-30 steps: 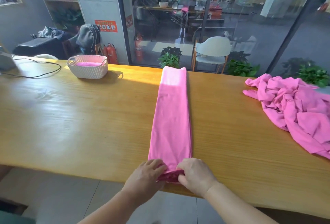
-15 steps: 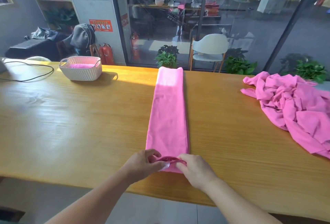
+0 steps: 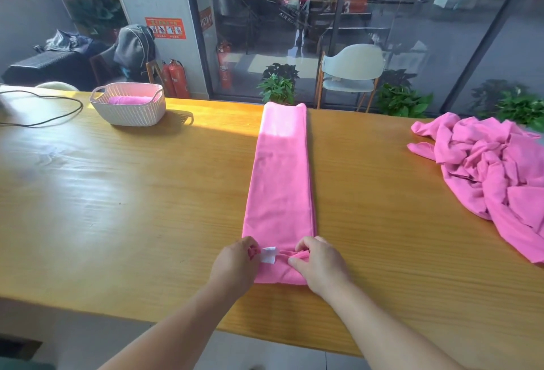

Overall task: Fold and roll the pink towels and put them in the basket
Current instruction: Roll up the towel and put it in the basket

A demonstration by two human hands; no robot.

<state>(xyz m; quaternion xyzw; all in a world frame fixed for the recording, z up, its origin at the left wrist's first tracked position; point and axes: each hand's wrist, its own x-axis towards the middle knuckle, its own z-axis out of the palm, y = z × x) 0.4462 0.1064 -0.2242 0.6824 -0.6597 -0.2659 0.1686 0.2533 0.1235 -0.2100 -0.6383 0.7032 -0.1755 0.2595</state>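
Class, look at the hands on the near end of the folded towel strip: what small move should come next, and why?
Probably roll forward. Both hands, left hand and right hand, pinch the turned-over near end of the folded towel, whose remaining length lies flat on the table.

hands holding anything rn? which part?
Both: left hand and right hand pinch the folded pink towel at its near end, where the roll starts.

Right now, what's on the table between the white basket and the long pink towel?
Only bare table, seen in the head view. The basket stands far left, the folded towel runs down the middle, and nothing lies between them.
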